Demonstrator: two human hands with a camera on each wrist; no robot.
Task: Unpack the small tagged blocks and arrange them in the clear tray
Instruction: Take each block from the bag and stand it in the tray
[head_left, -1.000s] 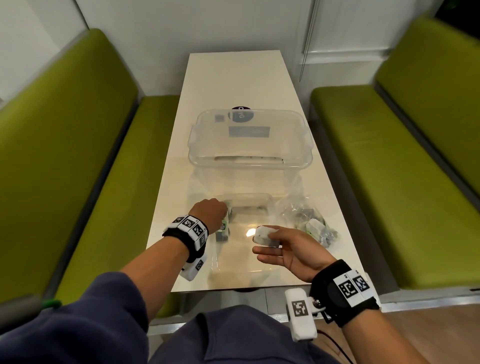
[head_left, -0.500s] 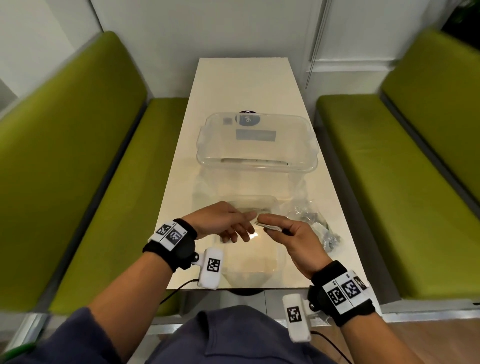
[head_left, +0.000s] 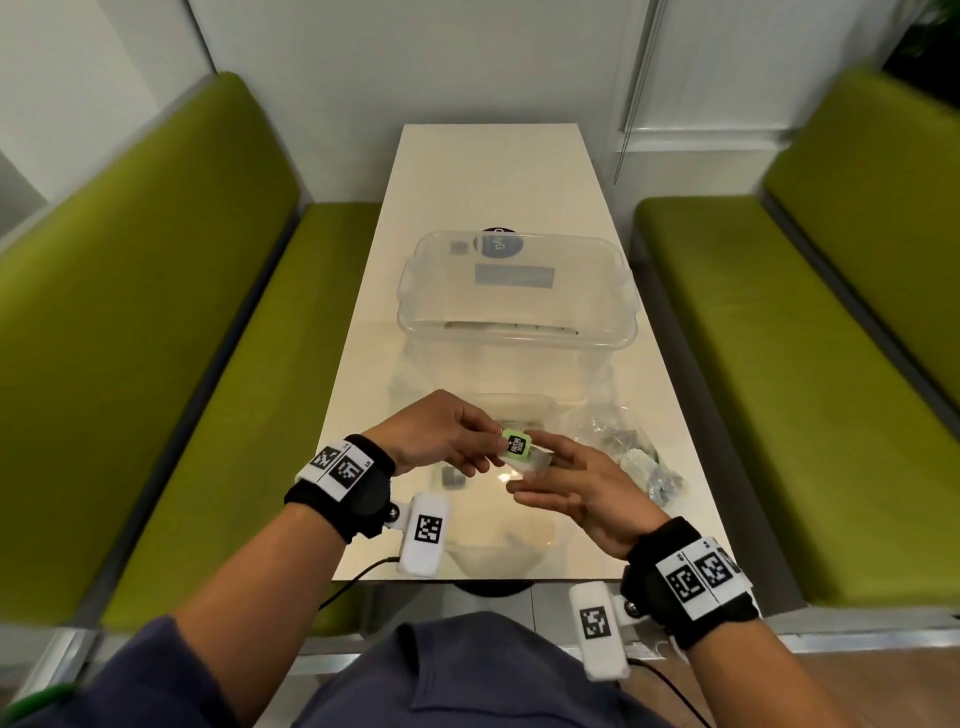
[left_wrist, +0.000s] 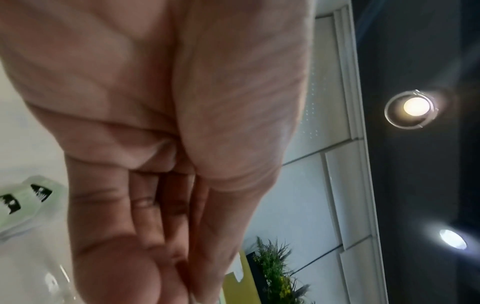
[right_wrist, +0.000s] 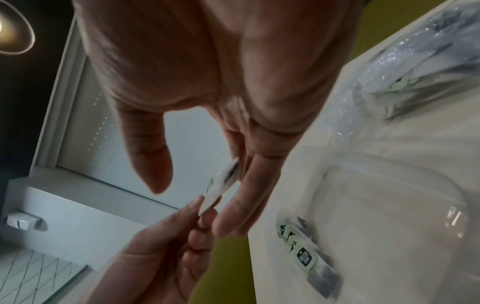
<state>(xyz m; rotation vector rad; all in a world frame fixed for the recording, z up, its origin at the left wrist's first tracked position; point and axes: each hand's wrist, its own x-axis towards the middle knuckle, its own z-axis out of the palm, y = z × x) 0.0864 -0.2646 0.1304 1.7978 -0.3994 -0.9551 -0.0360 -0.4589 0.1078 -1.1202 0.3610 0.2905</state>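
Note:
A small block with a green and black tag hangs in the air between both hands, just above the small clear tray at the table's front edge. My left hand pinches the tagged end. My right hand holds the other end and its clear wrapper between straight fingers, thumb apart. In the right wrist view the block is edge-on between the right hand and the left fingertips. Several tagged blocks lie in a row in the tray.
A crumpled plastic bag of wrapped blocks lies right of the tray. A large clear bin stands behind it across the narrow cream table. Green benches flank both sides.
My left hand left the tray's left side and met the right hand over the tray. The block, which lay in the right palm, is now held from both ends, tag up.

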